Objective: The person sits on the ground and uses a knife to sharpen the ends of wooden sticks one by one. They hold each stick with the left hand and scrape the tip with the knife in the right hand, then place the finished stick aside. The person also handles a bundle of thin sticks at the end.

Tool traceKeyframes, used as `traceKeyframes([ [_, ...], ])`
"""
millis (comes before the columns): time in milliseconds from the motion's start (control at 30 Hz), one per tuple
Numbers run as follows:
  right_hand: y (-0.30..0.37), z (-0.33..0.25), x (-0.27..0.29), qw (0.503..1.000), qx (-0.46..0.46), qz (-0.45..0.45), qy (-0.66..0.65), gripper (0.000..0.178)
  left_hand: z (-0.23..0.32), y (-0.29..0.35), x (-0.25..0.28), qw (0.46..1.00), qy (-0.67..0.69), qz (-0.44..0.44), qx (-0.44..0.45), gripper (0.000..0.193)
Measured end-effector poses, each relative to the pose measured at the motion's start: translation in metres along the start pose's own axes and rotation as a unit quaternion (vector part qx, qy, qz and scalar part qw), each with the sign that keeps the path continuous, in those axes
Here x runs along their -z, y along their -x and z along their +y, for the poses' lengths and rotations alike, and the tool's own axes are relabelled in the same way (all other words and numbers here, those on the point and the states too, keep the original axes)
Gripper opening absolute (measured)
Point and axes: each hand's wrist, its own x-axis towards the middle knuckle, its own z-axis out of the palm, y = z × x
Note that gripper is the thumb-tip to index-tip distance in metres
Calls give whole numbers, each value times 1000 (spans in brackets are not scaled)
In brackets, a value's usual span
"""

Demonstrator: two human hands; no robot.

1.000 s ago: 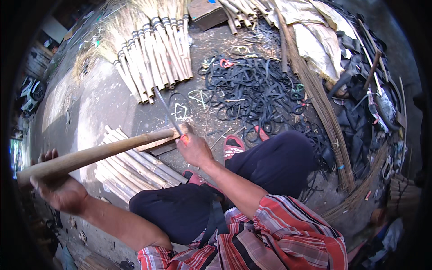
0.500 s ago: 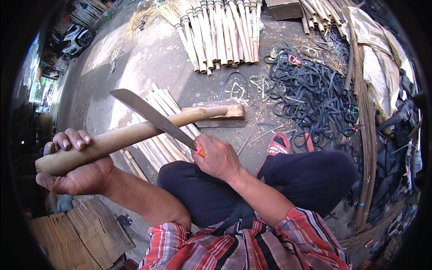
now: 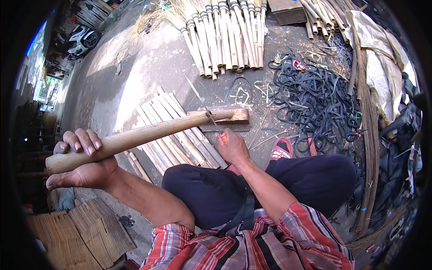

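Note:
My left hand (image 3: 85, 157) is wrapped round the thick near end of a bamboo pole (image 3: 135, 137), fingers over the top and thumb below. The pole slants away to the right, and its thin far end rests on a wooden block (image 3: 240, 115). In my right hand (image 3: 235, 147) is a machete (image 3: 196, 90) with an orange handle, mostly hidden in the fist. Its blade, seen nearly edge-on, crosses the pole at a dark node near the block and points up and away to the left.
Cut bamboo poles (image 3: 166, 139) lie on the ground beneath the held pole. Several brooms (image 3: 225, 40) are lined up at the far side. A heap of black strips (image 3: 310, 94) lies to the right, beside long thin sticks (image 3: 366, 180). Cardboard (image 3: 81, 234) lies at the lower left.
My right hand has moved forward and right, bringing the machete blade from the middle of the pole to the node near its far end. My left hand keeps its grip.

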Motion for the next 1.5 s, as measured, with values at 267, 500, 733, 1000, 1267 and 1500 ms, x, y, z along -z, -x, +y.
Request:
traceKeyframes([
  [267,5,7,0,990,138,-18,-34,24,0,2,-11,999,-31,28,-3,89],
  [500,6,14,0,996,90,1,-10,27,1,4,-20,996,-56,70,-7,91],
  [733,1,39,5,993,-114,-25,1,33,-1,4,-12,990,-104,90,-16,89],
  [1000,7,46,-14,1000,5,13,-7,32,-5,-4,-8,986,-85,141,-37,74],
  [1267,21,22,-13,998,58,-17,9,29,0,-1,-8,954,-168,239,-70,68],
  [1500,5,68,-8,990,-131,-15,43,30,2,2,-23,950,-190,237,-70,76],
])
